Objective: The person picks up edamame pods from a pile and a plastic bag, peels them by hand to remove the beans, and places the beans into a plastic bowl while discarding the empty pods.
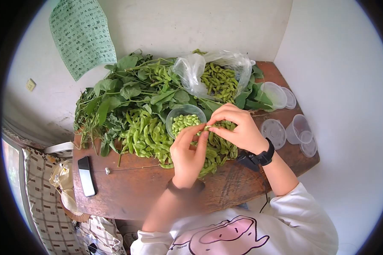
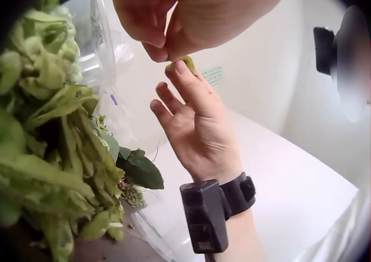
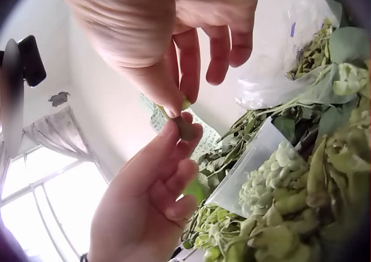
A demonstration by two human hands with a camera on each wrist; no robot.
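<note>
A small green soybean pod [image 1: 207,127] is pinched between both hands, just over the rim of a clear round tub [image 1: 168,123] of shelled green beans [image 1: 184,122]. My left hand [image 1: 188,154] grips one end with thumb and fingertips. From the other side, my right hand [image 1: 236,126] pinches the pod with thumb and forefinger. In the right wrist view the pod [image 3: 186,128] shows between the fingertips, partly covered by them. Unshelled pods [image 1: 142,134] lie heaped around the tub, under and beside the hands.
Leafy bean stalks [image 1: 132,89] cover the table's back. Behind the tub, a clear plastic bag [image 1: 189,70] holds more pods [image 1: 219,80]. Plastic tubs [image 1: 300,127] and lids [image 1: 273,134] stand at the right. A phone [image 1: 87,176] lies near the left edge of the wooden table [image 1: 127,187].
</note>
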